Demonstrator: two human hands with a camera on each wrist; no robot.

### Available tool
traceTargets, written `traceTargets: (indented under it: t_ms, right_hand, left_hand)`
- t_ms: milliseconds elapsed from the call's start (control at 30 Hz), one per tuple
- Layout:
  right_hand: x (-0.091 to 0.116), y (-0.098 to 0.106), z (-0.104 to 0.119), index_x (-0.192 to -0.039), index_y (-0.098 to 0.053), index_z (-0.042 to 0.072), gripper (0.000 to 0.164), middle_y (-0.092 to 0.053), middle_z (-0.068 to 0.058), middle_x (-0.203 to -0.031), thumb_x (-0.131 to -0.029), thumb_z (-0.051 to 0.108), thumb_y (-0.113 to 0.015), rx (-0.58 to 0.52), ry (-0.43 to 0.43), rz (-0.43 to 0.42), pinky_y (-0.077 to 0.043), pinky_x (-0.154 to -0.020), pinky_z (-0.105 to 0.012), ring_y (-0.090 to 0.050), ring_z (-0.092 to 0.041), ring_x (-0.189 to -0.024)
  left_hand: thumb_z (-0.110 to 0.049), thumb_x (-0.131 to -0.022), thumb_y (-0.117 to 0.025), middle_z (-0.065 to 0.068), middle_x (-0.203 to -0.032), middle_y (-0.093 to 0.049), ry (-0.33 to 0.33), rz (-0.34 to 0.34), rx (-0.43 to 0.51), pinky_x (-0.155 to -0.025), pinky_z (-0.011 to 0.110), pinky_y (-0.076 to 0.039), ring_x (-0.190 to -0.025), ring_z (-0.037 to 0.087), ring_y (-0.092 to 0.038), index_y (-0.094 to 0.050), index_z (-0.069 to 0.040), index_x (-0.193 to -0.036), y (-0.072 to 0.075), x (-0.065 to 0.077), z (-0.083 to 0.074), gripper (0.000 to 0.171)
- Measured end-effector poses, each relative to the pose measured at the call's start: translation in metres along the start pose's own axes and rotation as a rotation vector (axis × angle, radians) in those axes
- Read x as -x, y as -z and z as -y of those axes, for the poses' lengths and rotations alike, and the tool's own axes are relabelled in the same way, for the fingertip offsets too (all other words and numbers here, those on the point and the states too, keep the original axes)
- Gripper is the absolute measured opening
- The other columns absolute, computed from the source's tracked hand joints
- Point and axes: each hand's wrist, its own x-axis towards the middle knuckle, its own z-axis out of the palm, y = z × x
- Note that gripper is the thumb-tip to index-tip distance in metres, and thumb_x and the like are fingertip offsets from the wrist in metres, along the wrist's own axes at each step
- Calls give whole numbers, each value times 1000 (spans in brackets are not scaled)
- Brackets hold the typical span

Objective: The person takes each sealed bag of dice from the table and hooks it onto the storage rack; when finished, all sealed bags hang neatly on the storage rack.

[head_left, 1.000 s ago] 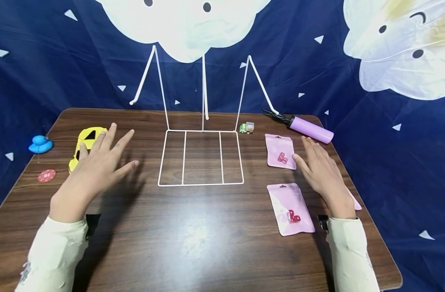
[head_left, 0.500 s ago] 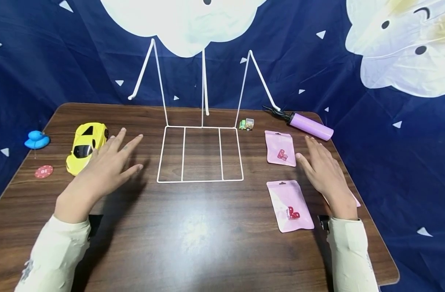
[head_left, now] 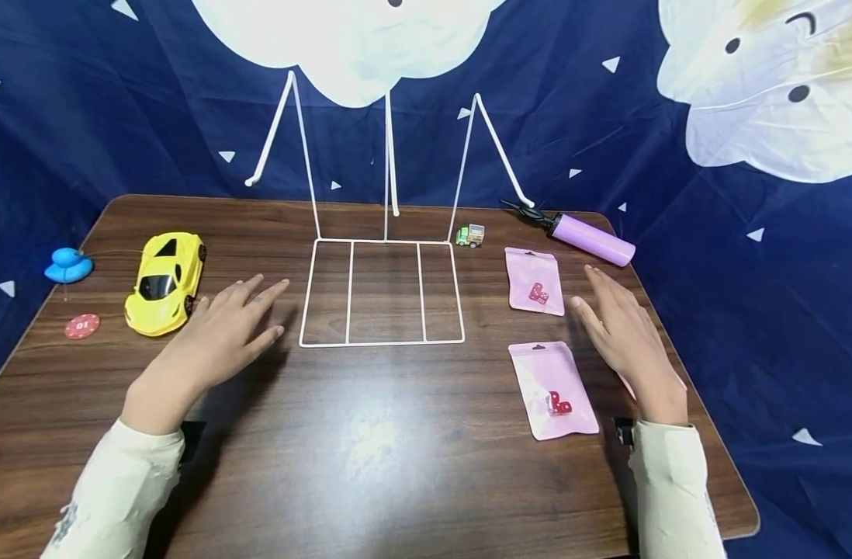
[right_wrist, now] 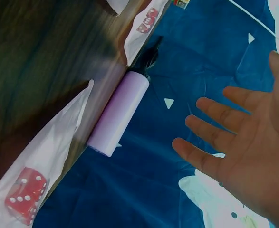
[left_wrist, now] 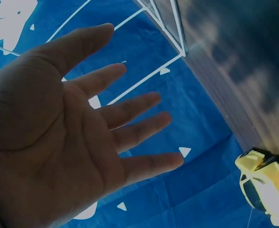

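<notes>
My left hand (head_left: 219, 334) is held over the table with its fingers spread, holding nothing. It is nearest to a yellow toy car (head_left: 164, 283) on its left and a white wire rack (head_left: 382, 345) on its right. In the left wrist view its palm and all its fingers show. My right hand (head_left: 628, 334) hovers at the right side, fingers extended and nothing in them. Beside its thumb lies a pink zip bag (head_left: 520, 268) with red dice, and nearer the front a second pink bag (head_left: 538, 365) with dice. A third pink bag is mostly hidden beneath my right wrist.
A purple hand pump (head_left: 593, 239) with a black nozzle lies at the back right. A small toy truck (head_left: 471, 235) stands beside the rack. At the left are a blue rubber duck (head_left: 68, 266) and a red poker chip (head_left: 81, 326). Blue cloth (head_left: 188, 116) hangs behind the table.
My left hand has moved right and toward the front, uncovering the yellow car. The right hand stays nearly where it was, and the head view has shifted slightly.
</notes>
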Motion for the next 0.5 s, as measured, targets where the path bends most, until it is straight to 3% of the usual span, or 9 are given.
traceTargets:
  t_ms: [200, 367, 500]
  right_hand:
    - [5, -2, -4, -167, -33, 0, 67, -38, -33, -166, -117, 42, -46, -6, -8, -14, -31, -119, -71, -37, -58, -150]
    - [9, -6, -10, -167, -33, 1, 69, -37, -33, -166, -117, 47, -43, -23, -34, -17, -30, -119, -72, -37, -59, -149]
    - [12, -9, -13, -167, -33, 0, 71, -36, -35, -166, -117, 49, -42, -36, -51, -13, -29, -119, -73, -36, -60, -150]
  left_hand:
    - [-25, -106, -68, 40, -144, -52, -36, -31, 5, -107, 82, -36, -131, 64, -50, -45, 0, -160, -9, 2, 0, 64]
    - [-22, -104, -73, 34, -125, -57, -61, -18, -4, -89, 72, -51, -112, 55, -60, -58, 9, -139, -15, 0, 2, 49]
    - [-22, -102, -77, 28, -117, -57, -83, -18, 16, -80, 67, -53, -103, 48, -60, -62, 5, -126, -21, -2, 3, 39]
